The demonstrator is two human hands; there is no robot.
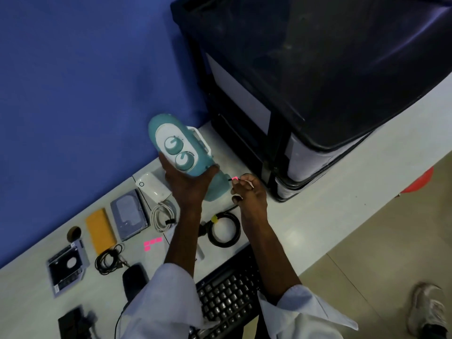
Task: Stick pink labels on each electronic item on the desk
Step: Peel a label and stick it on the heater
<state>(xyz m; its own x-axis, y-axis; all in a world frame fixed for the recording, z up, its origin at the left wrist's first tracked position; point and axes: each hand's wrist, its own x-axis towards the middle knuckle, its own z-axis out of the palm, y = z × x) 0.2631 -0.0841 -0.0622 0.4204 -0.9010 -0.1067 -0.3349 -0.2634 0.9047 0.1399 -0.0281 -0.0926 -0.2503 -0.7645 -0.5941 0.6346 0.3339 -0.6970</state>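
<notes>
a: holding up the teal device [186,152], the left hand [188,187] wraps its lower body from underneath, knobs facing us, lifted off the desk [318,216].

b: and right of that hand?

a: the right hand [247,194] pinches a pink label [235,178] at its fingertips, just beside the device's lower end. i judge it's about to be pressed on; that needs a flat spot. spare pink labels [152,243] lie below the left wrist.

b: any writing?

a: none i can read.
</notes>
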